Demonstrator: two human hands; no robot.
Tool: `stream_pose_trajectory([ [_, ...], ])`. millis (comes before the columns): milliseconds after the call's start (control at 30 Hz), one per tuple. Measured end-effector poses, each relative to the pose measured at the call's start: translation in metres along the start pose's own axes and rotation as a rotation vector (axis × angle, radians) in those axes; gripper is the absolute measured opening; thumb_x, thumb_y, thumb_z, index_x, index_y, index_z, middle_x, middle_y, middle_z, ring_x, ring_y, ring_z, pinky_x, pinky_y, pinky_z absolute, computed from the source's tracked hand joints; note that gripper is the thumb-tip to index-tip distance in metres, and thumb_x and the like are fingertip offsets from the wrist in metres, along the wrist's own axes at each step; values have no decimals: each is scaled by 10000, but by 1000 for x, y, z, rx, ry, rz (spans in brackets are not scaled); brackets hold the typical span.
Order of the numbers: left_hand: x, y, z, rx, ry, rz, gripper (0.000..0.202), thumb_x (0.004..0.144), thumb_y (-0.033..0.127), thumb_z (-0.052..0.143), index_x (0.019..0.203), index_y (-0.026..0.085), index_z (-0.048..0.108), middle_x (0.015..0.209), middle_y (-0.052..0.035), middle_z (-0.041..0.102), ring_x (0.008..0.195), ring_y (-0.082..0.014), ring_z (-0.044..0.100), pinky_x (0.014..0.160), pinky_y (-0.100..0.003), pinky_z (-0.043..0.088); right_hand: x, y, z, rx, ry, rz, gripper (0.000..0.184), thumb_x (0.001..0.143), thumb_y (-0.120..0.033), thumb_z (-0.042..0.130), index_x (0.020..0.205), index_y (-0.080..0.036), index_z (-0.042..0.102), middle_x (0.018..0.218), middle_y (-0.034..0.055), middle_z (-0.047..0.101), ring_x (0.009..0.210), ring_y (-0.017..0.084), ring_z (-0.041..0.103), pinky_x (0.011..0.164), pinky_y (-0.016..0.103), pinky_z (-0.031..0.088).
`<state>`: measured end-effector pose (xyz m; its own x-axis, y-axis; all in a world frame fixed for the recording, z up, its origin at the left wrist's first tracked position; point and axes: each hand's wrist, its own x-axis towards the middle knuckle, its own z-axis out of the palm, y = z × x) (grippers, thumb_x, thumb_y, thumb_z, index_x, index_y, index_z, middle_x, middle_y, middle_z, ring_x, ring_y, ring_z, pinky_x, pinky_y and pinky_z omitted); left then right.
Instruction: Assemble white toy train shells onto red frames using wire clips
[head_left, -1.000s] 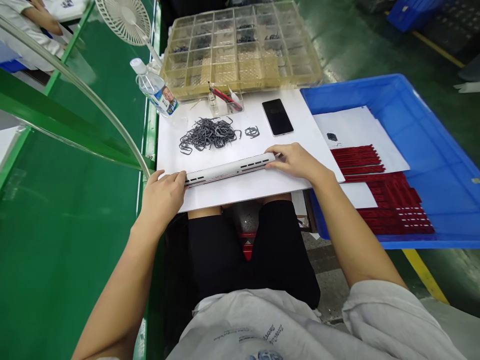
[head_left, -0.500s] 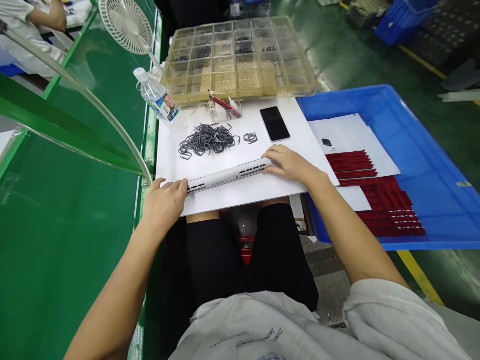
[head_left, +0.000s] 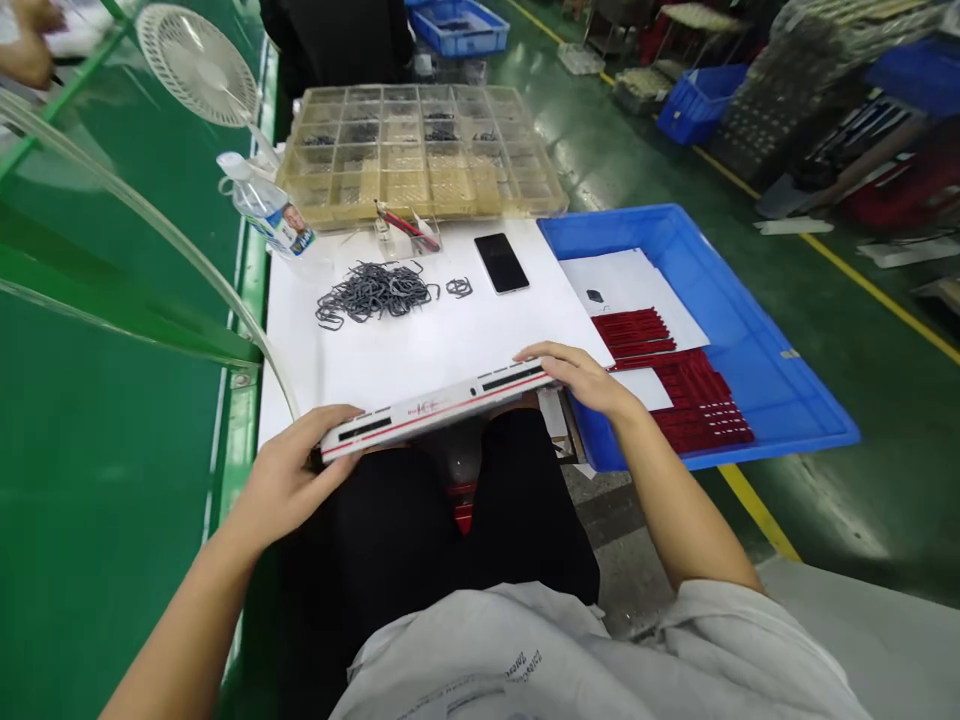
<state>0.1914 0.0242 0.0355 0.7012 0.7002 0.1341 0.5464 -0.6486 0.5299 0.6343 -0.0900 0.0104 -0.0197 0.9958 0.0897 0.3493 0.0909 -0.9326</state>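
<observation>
Two hands are holding one long white bar (head_left: 439, 408) over the front edge of the white board (head_left: 420, 355). The left hand (head_left: 289, 475) is nearly closed on one end, fingers above, thumb beneath; the right hand (head_left: 581, 375) is curling around the other. One phone (head_left: 502, 263) is lying on the board, one bottle (head_left: 266, 210) is standing near its far left corner, and grey hooks (head_left: 375, 292) are tangling beyond counting. Compared with half a second ago, the bar is sitting nearer the person, its red-striped, slotted face showing more. The bar is looking straight and smooth; the hooks are thinly curving; the blue plastic tub (head_left: 780, 400) is gleaming.
</observation>
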Motion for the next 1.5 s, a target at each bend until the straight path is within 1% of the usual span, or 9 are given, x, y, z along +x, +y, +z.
stream_pose_trajectory([
  [167, -63, 17, 13, -363, 79, -242, 415, 982, 362, 789, 1394, 317, 810, 1224, -53, 873, 846, -251, 822, 932, -414, 749, -67, -12, 17, 371, -227, -55, 699, 970, -623, 886, 1585, -362, 682, 1640, 123, 641, 987, 196, 801, 779, 303, 704],
  [267, -84, 27, 19, -546, 160, -383, 453, 991, 330, 814, 1437, 407, 814, 1220, -22, 874, 705, -213, 770, 767, -398, 771, -83, -16, 26, 492, -422, -66, 722, 970, -392, 944, 1629, -403, 648, 1791, 152, 495, 1039, 179, 830, 865, 308, 726],
  [400, -97, 29, 15, -584, 164, -381, 433, 922, 270, 859, 1316, 451, 868, 1310, -30, 840, 1157, -346, 814, 772, -424, 803, -87, -19, 32, 588, -468, -27, 627, 973, -321, 935, 1562, -369, 725, 1733, 160, 591, 1203, 275, 850, 933, 371, 745],
  [500, -106, 23, 9, -498, 114, -384, 455, 883, 256, 886, 1281, 475, 878, 1267, -8, 863, 1219, -353, 817, 919, -481, 807, -86, -20, 34, 557, -450, -48, 659, 939, -295, 964, 1552, -364, 735, 1675, 156, 651, 1135, 279, 877, 918, 376, 753],
  [633, -115, 19, 6, -470, 124, -396, 470, 888, 252, 891, 1308, 461, 879, 1255, 4, 892, 1150, -346, 858, 953, -525, 802, -84, -24, 37, 432, -444, -139, 693, 948, -273, 956, 1584, -381, 703, 1637, 140, 685, 1081, 255, 890, 941, 346, 740],
  [833, -116, 17, 11, -523, 208, -345, 586, 810, 153, 922, 1294, 481, 875, 1233, 27, 899, 1072, -366, 876, 806, -526, 822, -87, -31, 36, 232, -407, -254, 666, 1025, -343, 884, 1645, -385, 645, 1624, 101, 706, 1473, 297, 720, 1153, 420, 663],
  [1100, -121, 23, 29, -569, 197, -312, 547, 833, 79, 919, 1307, 351, 889, 1286, -29, 892, 1069, -316, 882, 835, -403, 808, -99, -86, 91, -681, -303, -183, 785, 1061, -522, 795, 1735, -233, 515, 1635, 211, 668, 1465, 456, 669, 1304, 695, 482],
  [1300, -122, 26, 28, -379, 155, -134, 533, 943, 159, 885, 1451, 301, 810, 1300, -46, 889, 966, -241, 874, 768, -300, 766, -89, -74, 114, -946, -467, -288, 701, 1161, -496, 661, 1665, -31, 515, 1224, 178, 814, 914, 285, 759, 729, 414, 581],
  [1500, -116, 28, 15, -168, 57, -49, 590, 1058, 210, 787, 1623, 341, 676, 1436, -44, 833, 790, -166, 856, 685, -233, 700, -90, -70, 114, -968, -373, -384, 629, 1156, -529, 662, 1502, -5, 620, 1018, 101, 771, 805, 234, 696, 658, 389, 506],
])
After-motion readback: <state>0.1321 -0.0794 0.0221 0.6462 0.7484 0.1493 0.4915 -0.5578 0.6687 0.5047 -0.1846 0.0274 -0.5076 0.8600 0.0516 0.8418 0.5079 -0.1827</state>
